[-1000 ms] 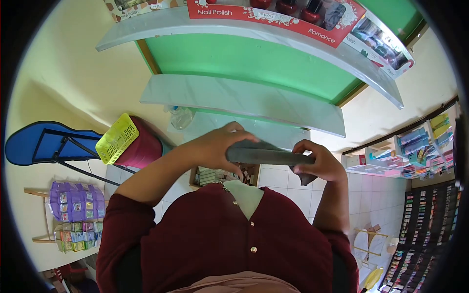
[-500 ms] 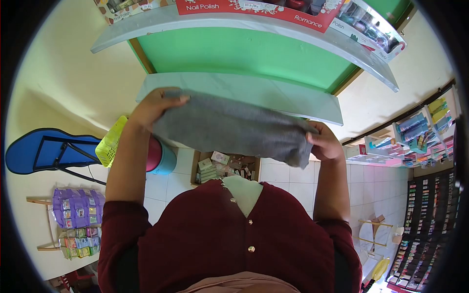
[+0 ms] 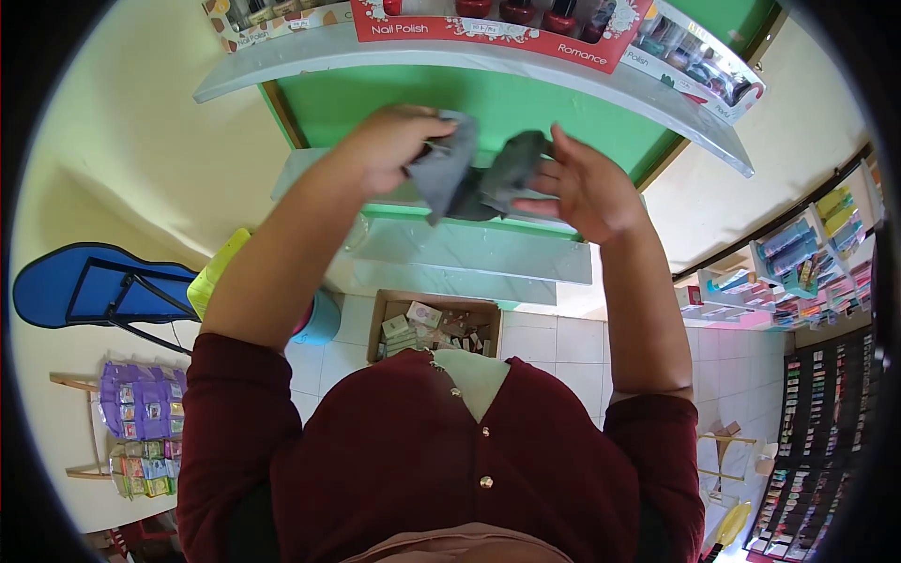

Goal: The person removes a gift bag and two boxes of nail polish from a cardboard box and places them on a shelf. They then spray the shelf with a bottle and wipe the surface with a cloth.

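A grey cloth [image 3: 449,174], bunched and slightly blurred, hangs between my hands in front of the green shelf back [image 3: 394,94]. My left hand [image 3: 399,145] grips its left part between thumb and fingers. At the cloth's right end is my right hand [image 3: 582,183], its fingers spread apart and the palm turned toward the cloth. Behind and below the cloth run pale marble-look shelves [image 3: 469,251]. Above it, the upper shelf [image 3: 469,47] carries a red nail polish box [image 3: 507,28].
More nail polish boxes [image 3: 694,56] stand on the upper shelf. Below lies an open carton [image 3: 436,324] of small boxes on the tiled floor. A yellow-green basket [image 3: 218,267] and a blue bin [image 3: 324,317] are at the left, near a blue folded board [image 3: 94,286]. Stocked racks line the right.
The cloth went from stretched wide to bunched. Both hands rose and came closer together, and my right hand's fingers spread. Lower shelves came into view.
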A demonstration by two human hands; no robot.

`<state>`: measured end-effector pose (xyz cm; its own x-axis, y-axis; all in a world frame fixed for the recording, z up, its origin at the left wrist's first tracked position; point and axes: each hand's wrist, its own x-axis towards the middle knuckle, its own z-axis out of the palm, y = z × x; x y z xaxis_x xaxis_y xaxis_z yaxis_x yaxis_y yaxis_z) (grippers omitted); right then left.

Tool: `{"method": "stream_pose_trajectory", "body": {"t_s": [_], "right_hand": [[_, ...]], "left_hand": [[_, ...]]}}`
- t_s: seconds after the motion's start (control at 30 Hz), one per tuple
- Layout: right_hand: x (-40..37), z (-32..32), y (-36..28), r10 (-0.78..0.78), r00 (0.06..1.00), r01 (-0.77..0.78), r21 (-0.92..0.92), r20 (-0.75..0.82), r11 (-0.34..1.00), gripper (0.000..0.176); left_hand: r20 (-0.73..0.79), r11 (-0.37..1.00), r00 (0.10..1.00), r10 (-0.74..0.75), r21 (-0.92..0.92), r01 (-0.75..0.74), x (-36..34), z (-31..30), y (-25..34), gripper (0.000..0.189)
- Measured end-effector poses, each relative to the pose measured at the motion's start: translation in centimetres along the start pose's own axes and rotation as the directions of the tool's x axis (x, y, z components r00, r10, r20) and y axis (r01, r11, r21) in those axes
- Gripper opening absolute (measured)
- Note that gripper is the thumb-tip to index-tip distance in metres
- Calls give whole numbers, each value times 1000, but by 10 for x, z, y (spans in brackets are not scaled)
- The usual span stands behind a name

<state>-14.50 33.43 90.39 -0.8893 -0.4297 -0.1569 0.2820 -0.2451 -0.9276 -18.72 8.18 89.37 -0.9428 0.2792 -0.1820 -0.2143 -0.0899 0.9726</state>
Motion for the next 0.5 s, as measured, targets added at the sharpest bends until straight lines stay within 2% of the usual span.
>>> {"method": "stream_pose_trajectory", "body": {"t_s": [0.03, 0.07, 0.1, 0.13, 0.2, 0.27, 0.3, 0.33, 0.37, 0.4, 0.43, 0.47, 0.5], "right_hand": [[3, 10, -2, 0, 1000, 0, -1, -1, 1000, 64], [5, 18, -3, 26, 996, -32, 61, 86, 998, 75], [7, 22, -4, 45, 984, -66, 121, 173, 990, 86], [10, 20, -2, 42, 985, -63, 124, 168, 990, 86], [16, 14, 5, 31, 916, -55, 49, 399, 997, 99], [11, 15, 11, 61, 926, -100, 87, 372, 991, 97], [7, 13, 9, 46, 940, -3, -127, 339, 992, 92], [3, 10, 8, 20, 950, 91, -337, 312, 937, 87], [-4, -3, 6, -102, 964, 222, -525, 247, 821, 63], [-6, -28, 11, -249, 948, 318, -673, 200, 667, 52], [-6, -56, 18, -397, 900, 370, -799, 181, 474, 41], [-17, -77, 21, -502, 864, 247, -839, -34, 484, 27], [-17, -114, 34, -644, 739, 164, -874, -197, 457, 25]], "left_hand": [[-76, 997, 997, -31, -78, 25, -12, 26, 0, 33], [-100, 996, 994, -53, -82, 45, -30, 48, 8, 37], [35, 999, 999, 5, -44, -3, -29, 45, 2, 38], [172, 998, 983, 57, -13, -55, -26, 39, -8, 39], [161, 994, 981, 107, -8, -107, -32, 30, -28, 40], [147, 988, 977, 155, -3, -156, -35, 8, -44, 40], [112, 995, 993, 24, -101, -12, -36, -11, -51, 39], [88, 972, 990, -108, -201, 124, -39, -29, -51, 38], [-35, 956, 994, -104, -280, 91, -45, -44, -46, 36], [-156, 935, 982, -105, -352, 44, -51, -57, -39, 34], [-155, 938, 983, -97, -344, 39, -58, -65, -31, 34], [-298, 949, 952, 67, -277, -153, -67, -71, -25, 34], [-424, 925, 877, 228, -186, -330, -72, -76, -22, 34]]}}
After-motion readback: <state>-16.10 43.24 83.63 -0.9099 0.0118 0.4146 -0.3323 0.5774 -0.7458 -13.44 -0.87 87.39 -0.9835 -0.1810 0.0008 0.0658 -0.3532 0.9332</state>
